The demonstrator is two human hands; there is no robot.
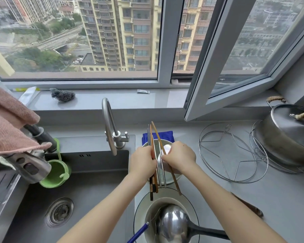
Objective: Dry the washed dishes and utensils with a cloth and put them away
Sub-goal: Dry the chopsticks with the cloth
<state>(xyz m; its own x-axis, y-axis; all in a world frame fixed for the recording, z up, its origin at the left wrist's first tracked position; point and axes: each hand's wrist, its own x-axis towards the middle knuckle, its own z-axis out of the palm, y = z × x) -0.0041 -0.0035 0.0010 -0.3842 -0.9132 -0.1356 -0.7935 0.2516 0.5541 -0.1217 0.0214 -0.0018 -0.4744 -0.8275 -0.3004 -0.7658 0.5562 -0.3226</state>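
A: What were the hands doing?

B: Both were over the counter just right of the sink. The left hand was closed around a bundle of chopsticks, dark and brown ones, with two metal ones at its right edge. The right hand pinched a single light wooden chopstick between fingertips and thumb, angled away from the bundle.

A: And what lay under them?

B: A pale bowl on the counter, with a blue cloth folded behind it, touching its far rim. Nearer the person sat a white plate with a thin dark line at its rim, a white bowl on it, and a steel ladle with a black handle resting in that bowl. A blue-handled utensil leaned in beside the ladle.

A: Any writing or brand to read?

B: None that I could make out. A small grey sachet on the windowsill was too small to read, and the sprayer head at the left showed only buttons.

A: What else was about?

B: A curved faucet, a green silicone basket hung at the sink's edge, a pink towel, a steel scourer on the sill, a wire rack and a lidded steel pot to the right.
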